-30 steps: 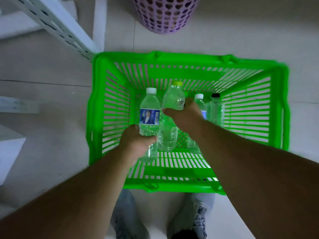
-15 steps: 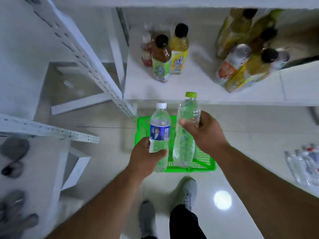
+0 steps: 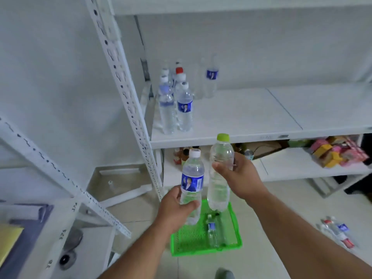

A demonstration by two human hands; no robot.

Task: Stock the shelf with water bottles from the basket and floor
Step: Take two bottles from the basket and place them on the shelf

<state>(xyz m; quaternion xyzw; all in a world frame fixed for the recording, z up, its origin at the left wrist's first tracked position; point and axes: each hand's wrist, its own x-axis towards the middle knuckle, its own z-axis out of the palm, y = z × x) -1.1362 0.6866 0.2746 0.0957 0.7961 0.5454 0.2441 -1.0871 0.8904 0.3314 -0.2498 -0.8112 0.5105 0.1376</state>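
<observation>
The white metal shelf, partly stocked at its left end with clear upright water bottles, is seen above and beyond both sets of fingers, its bare stretch lying nearer the right hand. The green plastic basket is set on the floor below the fingers, with at least one bottle left inside. A tall clear bottle with a lime-green cap is gripped upright at mid-body by the right fingers. A shorter clear bottle with a blue label and white cap is held upright low down by the left hand. More bottles are seen lying on the floor, well off to the right.
</observation>
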